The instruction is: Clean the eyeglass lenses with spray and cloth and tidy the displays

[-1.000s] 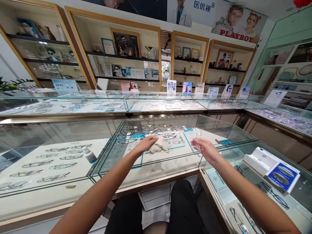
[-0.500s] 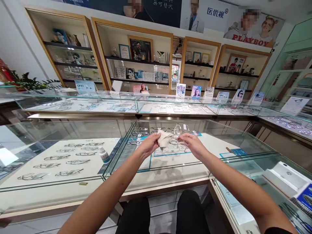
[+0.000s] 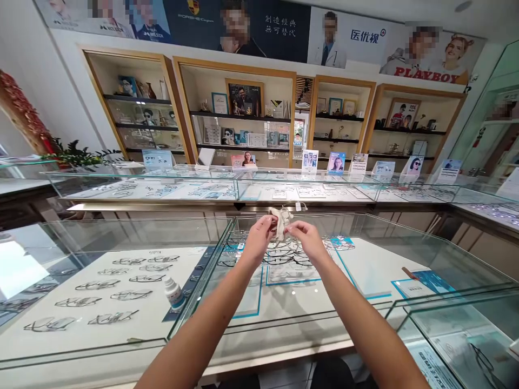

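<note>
Both hands are raised over the glass display case. My left hand (image 3: 261, 233) is closed on a crumpled beige cloth (image 3: 280, 222). Close beside it, my right hand (image 3: 303, 235) pinches a thin-framed pair of glasses with a small white tag (image 3: 299, 206). The cloth lies against the glasses and hides much of the frame. Below the hands, inside the case, several eyeglasses (image 3: 279, 258) rest near blue-edged white trays.
A white bottle with a blue label (image 3: 174, 294) stands on the glass at the left. Rows of glasses (image 3: 132, 294) lie in the left case. A second glass counter (image 3: 267, 192) with display cards runs across behind.
My hands have come together, and the cloth now meets the glasses. The view has tilted up and shifted, showing more of the wall posters.
</note>
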A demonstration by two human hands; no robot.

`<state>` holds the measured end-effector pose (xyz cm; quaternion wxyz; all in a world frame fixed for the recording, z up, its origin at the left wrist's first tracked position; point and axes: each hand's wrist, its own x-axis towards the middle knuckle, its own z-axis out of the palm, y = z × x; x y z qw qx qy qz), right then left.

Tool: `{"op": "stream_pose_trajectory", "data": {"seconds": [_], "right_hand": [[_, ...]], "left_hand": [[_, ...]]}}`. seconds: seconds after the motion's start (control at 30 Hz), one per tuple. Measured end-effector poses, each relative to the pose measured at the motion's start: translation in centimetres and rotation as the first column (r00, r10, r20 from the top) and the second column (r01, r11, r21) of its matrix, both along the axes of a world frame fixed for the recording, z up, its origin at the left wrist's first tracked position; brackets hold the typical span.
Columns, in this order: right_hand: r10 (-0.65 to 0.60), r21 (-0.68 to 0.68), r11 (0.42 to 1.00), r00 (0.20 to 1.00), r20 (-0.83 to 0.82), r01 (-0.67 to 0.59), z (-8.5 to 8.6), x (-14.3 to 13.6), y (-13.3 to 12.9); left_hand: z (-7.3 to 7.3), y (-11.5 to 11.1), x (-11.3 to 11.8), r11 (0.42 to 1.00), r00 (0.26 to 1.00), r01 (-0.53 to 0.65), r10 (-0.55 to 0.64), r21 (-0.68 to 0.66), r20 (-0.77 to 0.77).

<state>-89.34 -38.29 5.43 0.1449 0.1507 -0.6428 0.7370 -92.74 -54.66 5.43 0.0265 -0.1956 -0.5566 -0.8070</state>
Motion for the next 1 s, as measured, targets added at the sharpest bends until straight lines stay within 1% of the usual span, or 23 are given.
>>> {"op": "stream_pose_trajectory", "data": {"seconds": [0.1, 0.17, 0.2, 0.3, 0.4, 0.53, 0.63, 0.77, 0.87, 1.0], "right_hand": [[0.068, -0.005, 0.998, 0.998, -0.011, -0.068, -0.5, -1.8, 0.0], [0.130, 0.002, 0.992, 0.991, -0.003, -0.130, -0.8, -2.8, 0.0], [0.157, 0.006, 0.988, 0.988, 0.003, -0.157, -1.1, -3.2, -0.1], [0.216, 0.006, 0.976, 0.976, 0.014, -0.217, -2.0, -4.1, -0.1], [0.257, -0.008, 0.966, 0.966, 0.036, -0.257, -3.4, -4.9, -0.1], [0.272, -0.063, 0.962, 0.958, 0.094, -0.267, -5.4, -5.9, 0.0], [0.304, -0.108, 0.950, 0.946, 0.114, -0.292, -6.4, -6.1, -0.2], [0.327, -0.105, 0.943, 0.939, 0.106, -0.317, -6.7, -5.6, -0.8], [0.318, -0.079, 0.947, 0.943, 0.101, -0.311, -6.5, -5.2, -1.3], [0.335, -0.055, 0.942, 0.937, 0.104, -0.330, -6.3, -5.0, -1.5]], "left_hand": [[-0.8, 0.2, -2.0, 0.997, 0.995, -0.066, 0.064, -0.032, -0.070], [-1.3, 0.3, -3.1, 0.996, 0.991, -0.087, 0.088, 0.008, -0.097], [-1.6, 0.3, -3.5, 0.996, 0.993, -0.076, 0.080, 0.045, -0.092], [-2.4, 0.1, -4.3, 0.992, 0.999, 0.004, 0.001, 0.123, -0.041], [-3.5, -0.2, -4.8, 0.990, 0.994, 0.106, -0.107, 0.094, -0.001], [-5.0, -0.6, -5.4, 0.968, 0.966, 0.241, -0.247, 0.076, 0.080], [-5.7, -0.8, -5.5, 0.954, 0.947, 0.285, -0.295, 0.088, 0.128], [-5.7, -0.7, -5.1, 0.960, 0.953, 0.258, -0.271, 0.108, 0.132], [-5.7, -0.4, -4.8, 0.974, 0.967, 0.199, -0.213, 0.105, 0.139], [-5.9, 0.0, -4.8, 0.987, 0.976, 0.118, -0.136, 0.114, 0.168]]}}
